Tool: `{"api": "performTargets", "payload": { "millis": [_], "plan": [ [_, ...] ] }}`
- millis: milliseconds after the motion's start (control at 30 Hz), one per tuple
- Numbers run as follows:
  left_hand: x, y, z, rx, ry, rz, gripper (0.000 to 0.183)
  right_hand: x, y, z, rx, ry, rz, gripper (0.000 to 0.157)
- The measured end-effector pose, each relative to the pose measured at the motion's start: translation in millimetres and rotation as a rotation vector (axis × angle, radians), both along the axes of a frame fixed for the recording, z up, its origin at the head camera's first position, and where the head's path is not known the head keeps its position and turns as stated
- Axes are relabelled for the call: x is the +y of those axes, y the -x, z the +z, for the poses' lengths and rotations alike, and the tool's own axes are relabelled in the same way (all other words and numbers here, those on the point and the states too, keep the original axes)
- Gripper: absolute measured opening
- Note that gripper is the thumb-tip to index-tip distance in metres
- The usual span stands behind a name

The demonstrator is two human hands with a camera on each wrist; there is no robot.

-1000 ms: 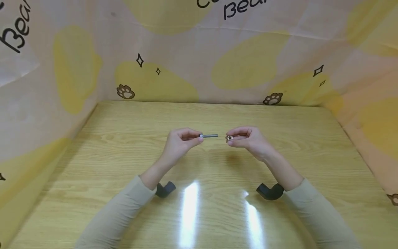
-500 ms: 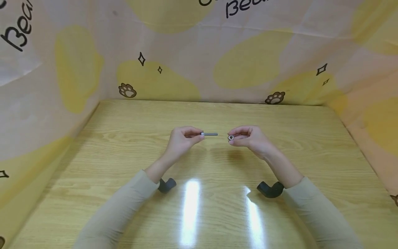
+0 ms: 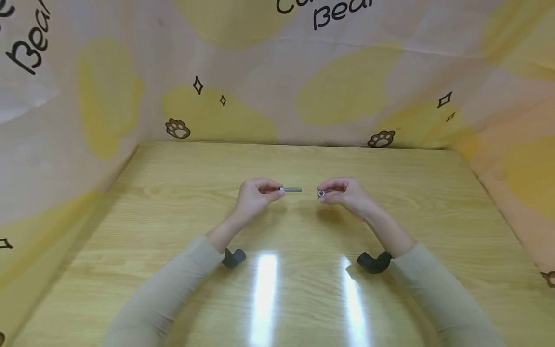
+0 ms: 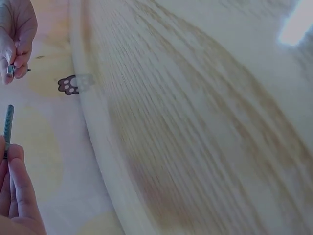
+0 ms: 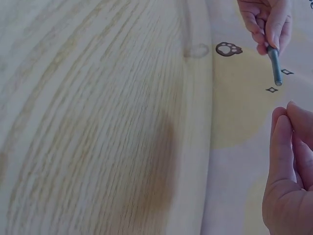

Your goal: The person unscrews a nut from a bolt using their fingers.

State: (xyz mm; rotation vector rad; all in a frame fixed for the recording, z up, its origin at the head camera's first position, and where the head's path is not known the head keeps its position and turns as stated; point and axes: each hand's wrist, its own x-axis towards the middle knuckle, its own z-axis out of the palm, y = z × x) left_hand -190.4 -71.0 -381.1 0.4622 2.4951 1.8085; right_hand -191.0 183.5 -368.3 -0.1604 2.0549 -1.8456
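My left hand (image 3: 257,198) pinches a metal bolt (image 3: 292,190) by its head, and the threaded shank points right. Across a small gap, my right hand (image 3: 347,196) pinches a small metal nut (image 3: 321,193) between thumb and fingers, its hole facing the head camera. Bolt and nut are apart, both held above the table. In the left wrist view the bolt (image 4: 9,122) shows its thread, with the nut (image 4: 10,71) beyond it. The right wrist view shows the bolt (image 5: 275,66) in the left hand; my right fingers hide the nut there.
The wooden table (image 3: 173,173) lies under both hands, with light reflections near its front. Printed cloth (image 3: 243,62) stands behind and at both sides. A dark curved piece (image 3: 234,259) shows by the left wrist, and a similar black piece (image 3: 374,263) by the right wrist.
Hardly anything moves: the view shifts slightly. The nut's hole has turned a little more toward the head camera. Both hands keep their hold, and the gap between bolt and nut remains.
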Motion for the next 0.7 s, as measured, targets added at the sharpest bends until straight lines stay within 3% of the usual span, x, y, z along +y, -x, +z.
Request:
{"api": "performTargets", "payload": {
  "millis": [500, 700],
  "plan": [
    [5, 8.0, -14.3, -0.035, 0.066, 0.054, 0.012, 7, 13.6, -16.2, 0.019, -0.093, -0.013, 0.039],
    [11, 11.4, -18.4, -0.009, 0.087, 0.058, 0.011, 3, 20.5, -25.8, 0.013, -0.164, -0.017, 0.038]
  ]
}}
